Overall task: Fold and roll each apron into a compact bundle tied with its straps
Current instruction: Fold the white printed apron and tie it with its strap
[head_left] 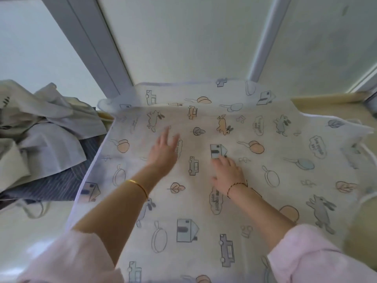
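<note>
A printed apron [193, 203] lies spread across a pale table [326, 107], far edge curling up the wall [183, 37]. Crumpled cloths [40, 139] heap at left.

Left hand [164, 149] blurred, apron [265, 180] cropped below

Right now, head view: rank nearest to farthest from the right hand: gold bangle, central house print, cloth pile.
1. central house print: just ahead of the right hand.
2. gold bangle: to its left, on the other arm.
3. cloth pile: far left.
</note>
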{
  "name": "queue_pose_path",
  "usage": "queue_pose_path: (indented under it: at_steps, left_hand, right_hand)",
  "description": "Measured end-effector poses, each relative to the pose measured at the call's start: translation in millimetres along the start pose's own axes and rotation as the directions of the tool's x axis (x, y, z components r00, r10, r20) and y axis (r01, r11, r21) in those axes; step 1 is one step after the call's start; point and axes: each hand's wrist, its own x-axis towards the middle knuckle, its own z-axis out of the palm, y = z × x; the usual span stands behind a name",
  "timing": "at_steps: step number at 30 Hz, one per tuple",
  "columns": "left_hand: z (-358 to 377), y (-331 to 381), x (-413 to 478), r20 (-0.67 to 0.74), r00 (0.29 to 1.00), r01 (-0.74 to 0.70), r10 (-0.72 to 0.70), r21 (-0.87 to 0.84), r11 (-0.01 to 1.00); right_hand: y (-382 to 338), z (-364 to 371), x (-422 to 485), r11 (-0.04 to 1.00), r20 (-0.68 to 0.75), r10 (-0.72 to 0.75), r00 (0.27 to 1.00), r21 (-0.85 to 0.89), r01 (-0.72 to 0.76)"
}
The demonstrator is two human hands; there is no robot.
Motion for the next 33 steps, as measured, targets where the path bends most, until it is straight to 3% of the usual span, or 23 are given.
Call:
queue_pose_path:
  at_steps: [5,8,13,19,22,24,27,30,33]
  left_hand:
    - [37.0,26.2,-69.7,0.05,0.967,-0.25,0.25,-0.012,0.968]
    - [39.6,42.1,-106.0,0.19,0.897,-0.394,0.4,-0.069,0.917]
    - [49.4,59.3,-164.2,0.277,0.812,-0.519,0.514,-0.061,0.852]
    - [81.1,67.8,-232.3,0.25,0.698,-0.706,0.671,0.083,0.703]
    - [96.7,69.4,-258.9,0.34,0.708,-0.704,0.619,0.277,0.654]
    - [105.0,65.5,-268.8,0.292,0.741,-0.665,0.605,0.445,0.6]
    - [115.2,60.2,-274.9,0.152,0.752,-0.616,0.641,0.509,0.601]
    - [106.4,64.2,-276.3,0.041,0.763,-0.58,0.645,0.483,0.656]
    - [84.3,70.7,-272.5,-0.198,0.77,-0.516,0.606,0.365,0.775]
  right_hand:
    - [1.3,10.2,-45.5,0.997,-0.114,-0.009,0.993,0.081,0.019]
    - [3.5,27.3,-76.7,0.994,-0.15,-0.003,0.989,0.109,0.02]
    - [7.8,47.2,-126.6,0.983,-0.127,-0.014,0.992,0.179,0.037]
    - [19.4,65.2,-170.7,0.985,-0.106,-0.024,0.994,0.17,0.042]
    - [25.8,78.7,-198.1,0.991,-0.109,-0.052,0.993,0.118,0.065]
    - [29.8,88.5,-212.8,0.991,-0.124,-0.085,0.989,0.097,0.097]
    - [32.5,101.7,-232.1,0.98,-0.19,-0.166,0.968,0.082,0.184]
    - [30.7,116.1,-243.3,0.977,-0.236,-0.213,0.948,-0.032,0.212]
    - [27.9,119.4,-244.5,0.98,-0.247,-0.133,0.96,-0.176,0.09]
